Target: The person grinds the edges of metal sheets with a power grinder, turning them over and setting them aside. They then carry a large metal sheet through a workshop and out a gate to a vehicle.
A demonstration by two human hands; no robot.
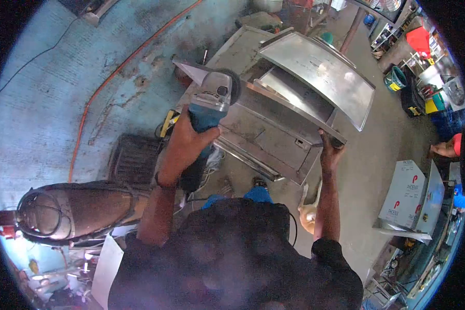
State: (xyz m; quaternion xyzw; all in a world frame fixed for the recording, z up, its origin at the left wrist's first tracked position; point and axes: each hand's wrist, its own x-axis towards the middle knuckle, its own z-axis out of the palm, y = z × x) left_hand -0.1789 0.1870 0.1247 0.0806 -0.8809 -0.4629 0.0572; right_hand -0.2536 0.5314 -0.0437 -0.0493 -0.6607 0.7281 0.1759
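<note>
My left hand point(183, 147) is wrapped round the blue body of an angle grinder point(206, 111), its silver head pointing away from me. The grinder's dark disc lies right at the upper edge of a long bent sheet-metal panel point(284, 106). At the panel's right end, the fingers of my right hand point(331, 150) are closed on its edge. Behind the panel rests a shiny curved metal sheet point(320, 72). Beneath them is a wide grey metal worktop point(258, 137), partly hidden by the panel.
A brown gas cylinder point(88, 209) with black hose lies at left, near a dark crate point(134, 163). An orange hose point(103, 88) runs along the blue wall. White boxes point(405, 194) stand at right, below another person's arm point(444, 150). A tan-and-white animal point(308, 217) is beside my right forearm.
</note>
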